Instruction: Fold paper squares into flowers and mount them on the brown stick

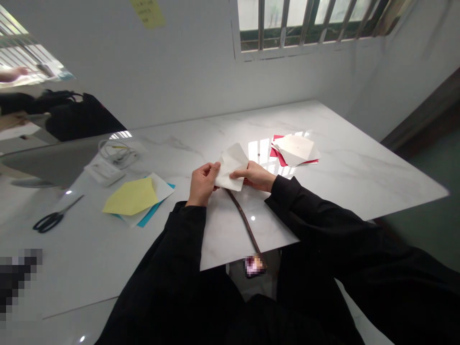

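Creased white paper [234, 160], one: my left hand [202, 184] pinches its left edge; my right hand [259, 177] grips it, thumb uppermost

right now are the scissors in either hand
No, the scissors lie on the table, while left hand and right hand hold pale paper.

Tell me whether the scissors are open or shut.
Shut: the black-handled scissors show their blades together as one narrow line.

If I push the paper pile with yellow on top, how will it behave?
The paper pile is probably light and bendy, since its sheets look thin. Its layers may slide apart, because the white sheet and blue sheet poke out beneath. It seems unlikely to roll, lying flat on the table.
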`<action>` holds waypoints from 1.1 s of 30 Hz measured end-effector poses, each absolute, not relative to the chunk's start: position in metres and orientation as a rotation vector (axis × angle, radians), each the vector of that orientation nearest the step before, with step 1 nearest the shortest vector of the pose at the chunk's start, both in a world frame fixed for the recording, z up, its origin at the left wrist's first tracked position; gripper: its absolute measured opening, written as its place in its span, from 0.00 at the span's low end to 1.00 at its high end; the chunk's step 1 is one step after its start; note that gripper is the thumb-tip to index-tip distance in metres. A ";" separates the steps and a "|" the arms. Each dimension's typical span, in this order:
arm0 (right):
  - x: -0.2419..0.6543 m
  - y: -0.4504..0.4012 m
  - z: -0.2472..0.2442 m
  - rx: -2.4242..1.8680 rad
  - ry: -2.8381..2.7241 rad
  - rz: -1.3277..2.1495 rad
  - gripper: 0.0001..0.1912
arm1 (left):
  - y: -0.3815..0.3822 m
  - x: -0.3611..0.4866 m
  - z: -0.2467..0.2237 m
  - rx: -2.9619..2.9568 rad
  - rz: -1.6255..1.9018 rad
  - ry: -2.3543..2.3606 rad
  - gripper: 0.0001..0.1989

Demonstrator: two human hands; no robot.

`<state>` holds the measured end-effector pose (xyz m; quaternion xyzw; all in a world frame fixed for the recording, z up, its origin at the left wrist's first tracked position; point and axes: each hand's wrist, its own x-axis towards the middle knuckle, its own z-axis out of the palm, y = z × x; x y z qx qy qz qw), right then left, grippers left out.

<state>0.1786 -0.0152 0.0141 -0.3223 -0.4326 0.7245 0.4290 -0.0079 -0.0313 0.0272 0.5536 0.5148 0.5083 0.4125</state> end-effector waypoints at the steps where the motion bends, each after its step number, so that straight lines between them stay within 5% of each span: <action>1: 0.179 -0.015 0.014 -0.813 -1.086 1.811 0.19 | -0.031 -0.008 0.027 1.396 1.273 1.305 0.26; 33: 0.181 -0.014 0.011 -0.825 -1.083 1.788 0.17 | -0.036 -0.001 0.030 1.075 1.115 1.098 0.31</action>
